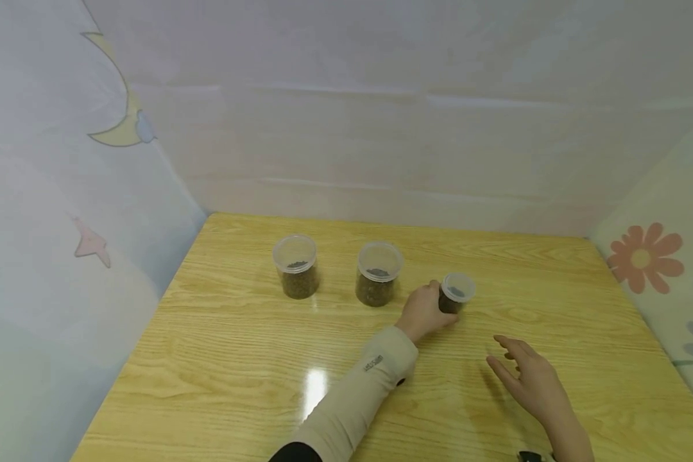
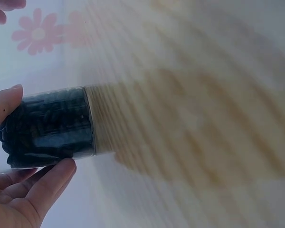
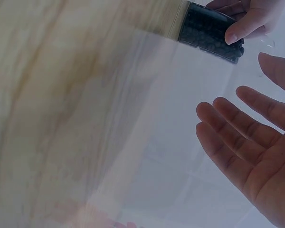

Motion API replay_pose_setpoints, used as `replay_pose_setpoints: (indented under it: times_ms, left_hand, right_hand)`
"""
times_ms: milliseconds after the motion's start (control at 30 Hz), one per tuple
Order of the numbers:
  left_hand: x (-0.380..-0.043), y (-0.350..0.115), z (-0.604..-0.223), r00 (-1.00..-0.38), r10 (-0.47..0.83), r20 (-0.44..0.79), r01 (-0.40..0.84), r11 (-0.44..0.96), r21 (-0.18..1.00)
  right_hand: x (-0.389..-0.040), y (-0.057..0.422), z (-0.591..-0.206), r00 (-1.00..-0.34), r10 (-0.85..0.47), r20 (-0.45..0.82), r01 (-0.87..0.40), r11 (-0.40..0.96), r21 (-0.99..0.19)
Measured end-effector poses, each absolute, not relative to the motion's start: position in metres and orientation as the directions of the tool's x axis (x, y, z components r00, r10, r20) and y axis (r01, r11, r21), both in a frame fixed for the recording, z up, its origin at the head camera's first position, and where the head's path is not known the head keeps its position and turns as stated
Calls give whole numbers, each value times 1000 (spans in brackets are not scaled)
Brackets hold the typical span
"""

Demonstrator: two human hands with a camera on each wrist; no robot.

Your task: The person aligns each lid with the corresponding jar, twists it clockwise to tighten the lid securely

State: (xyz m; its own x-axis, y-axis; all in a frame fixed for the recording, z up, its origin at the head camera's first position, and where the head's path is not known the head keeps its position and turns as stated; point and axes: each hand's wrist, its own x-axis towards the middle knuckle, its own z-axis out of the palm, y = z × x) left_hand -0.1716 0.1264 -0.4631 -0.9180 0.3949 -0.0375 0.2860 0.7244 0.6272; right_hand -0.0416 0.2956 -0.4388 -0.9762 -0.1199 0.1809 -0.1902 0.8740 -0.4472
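Observation:
A small clear jar (image 1: 456, 289) of dark beans or seeds stands at the right of a row of jars. My left hand (image 1: 426, 312) grips it around the side, thumb toward me and fingers behind. In the left wrist view the jar's dark contents (image 2: 52, 126) show between thumb and fingers, its base right at the tabletop. My right hand (image 1: 534, 383) hovers to the right of the jar, fingers spread and relaxed, holding nothing. The right wrist view shows that palm (image 3: 270, 175) facing the jar (image 3: 209, 32) from a short distance.
Two larger clear jars with dark contents stand to the left: a middle jar (image 1: 378, 276) and a left jar (image 1: 297, 269). All are on a wood-grain table (image 1: 225, 359). Pale fabric walls (image 1: 346, 128) close off the back and sides.

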Motion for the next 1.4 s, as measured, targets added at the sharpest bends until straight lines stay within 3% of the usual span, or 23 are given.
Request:
replay_pose_setpoints:
  times_ms: [200,1400]
  left_hand:
    - [-176,134,-463,-920,389,-47,292,761,580]
    - [-193,158,-455,-934,349,-77,236,765,599]
  right_hand:
    - [-41,296,-441,-976,-123,181,-192,876,-443]
    - [-35,301,-440,-972,-116,205,-199,872,-448]
